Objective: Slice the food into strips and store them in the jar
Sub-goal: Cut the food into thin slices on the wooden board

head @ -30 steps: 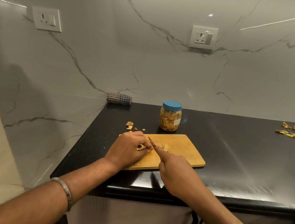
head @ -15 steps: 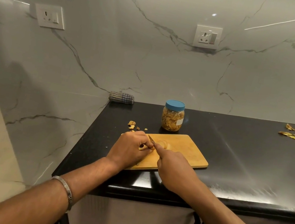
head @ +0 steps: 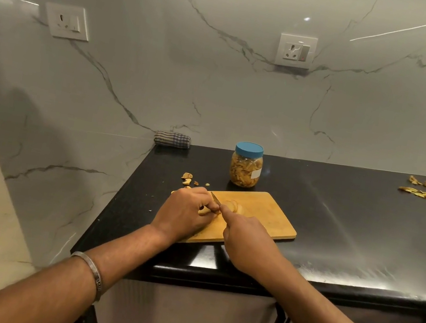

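Left hand [head: 185,213] on the near-left end of the board [head: 267,215], fingers [head: 206,202] curled down, pinching a small pale piece of food [head: 204,211] against the wood. Most of the piece is hidden under the hand.

Right hand [head: 246,241] just beside it, fingers wrapped round a knife [head: 214,197]; index finger lies along the top, pointing at the left fingertips. Only the thin blade shows, angled up-left between the two hands, right next to the left fingertips. Handle hidden in the fist. Can't tell if the edge is in the food or only touching it.

Cut slices [head: 233,206] lie flat on the board just past the blade, pale and round, overlapping.

Board sits on the black worktop [head: 350,226], near the front-left corner, turned slightly off square.

Jar [head: 246,168] stands upright just behind the board, not touching it. Blue lid on. Filled most of the way with yellow-brown strips; white label on its right side.

Scraps [head: 187,179] on the worktop left of the jar, beyond the board's far-left corner. More peel [head: 416,192] far right near the wall. Folded checked cloth [head: 172,139] in the back-left corner against the marble wall. Two sockets [head: 296,51] on the wall. Metal bangle [head: 91,272] on the left wrist.
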